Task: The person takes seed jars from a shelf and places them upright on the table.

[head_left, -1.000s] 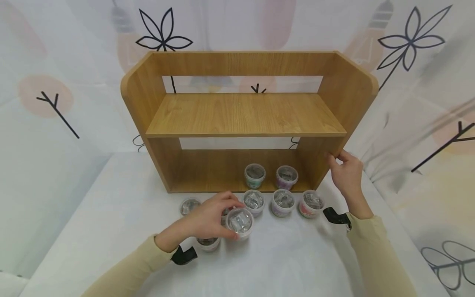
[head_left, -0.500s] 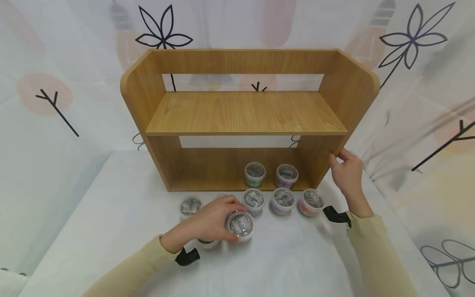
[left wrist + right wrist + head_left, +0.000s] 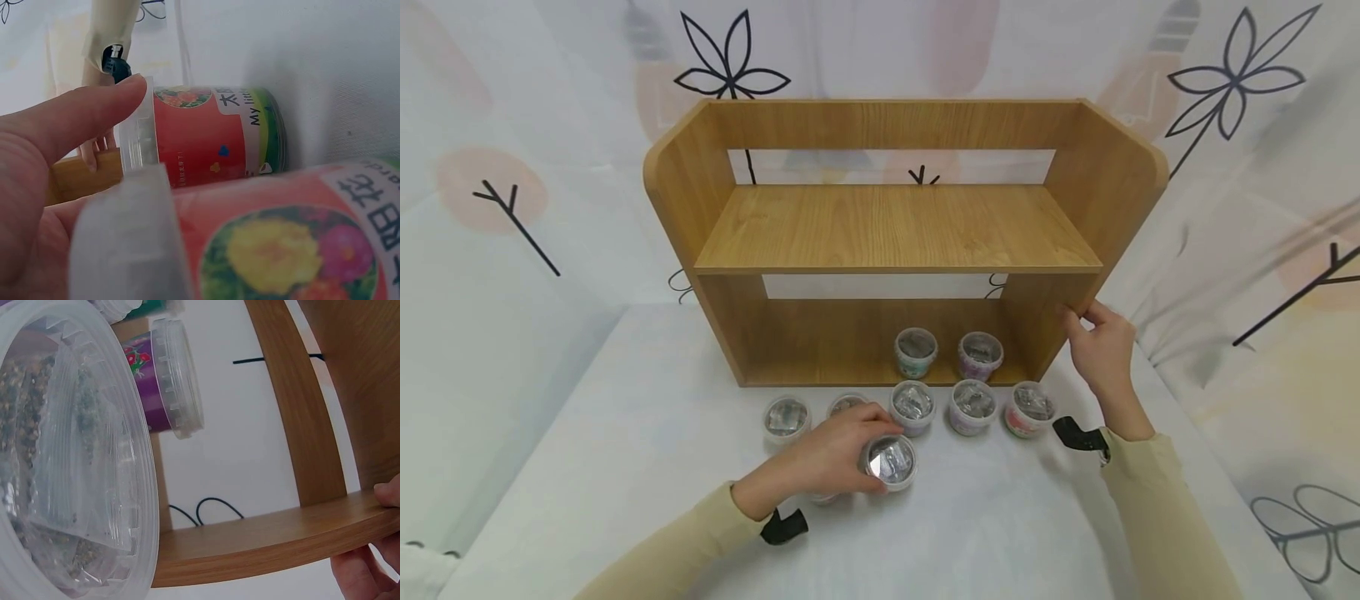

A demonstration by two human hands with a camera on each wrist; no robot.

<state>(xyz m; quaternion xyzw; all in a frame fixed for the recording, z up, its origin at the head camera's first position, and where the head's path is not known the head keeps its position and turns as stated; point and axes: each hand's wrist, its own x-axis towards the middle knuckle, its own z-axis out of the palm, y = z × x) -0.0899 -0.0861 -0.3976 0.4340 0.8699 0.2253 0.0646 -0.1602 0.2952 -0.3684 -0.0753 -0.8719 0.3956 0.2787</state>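
My left hand grips a small clear-lidded plastic tub by its rim, over the white table in front of the shelf. In the left wrist view this tub has a red label with a flower picture, and the thumb lies against its lid. A second red-labelled tub fills the near part of that view. My right hand holds the front edge of the shelf's right side panel, thumb on one face and fingers on the other. The tub beneath my left hand is mostly hidden.
A two-level wooden shelf stands at the back. Two tubs, one teal and one purple, sit on its lower level. Along its front stand several more tubs, including a red one at the right and a clear-lidded one at the left.
My left hand has shifted slightly right and down with the tub, uncovering more of the tubs behind it at the left. My right hand stays on the shelf panel.
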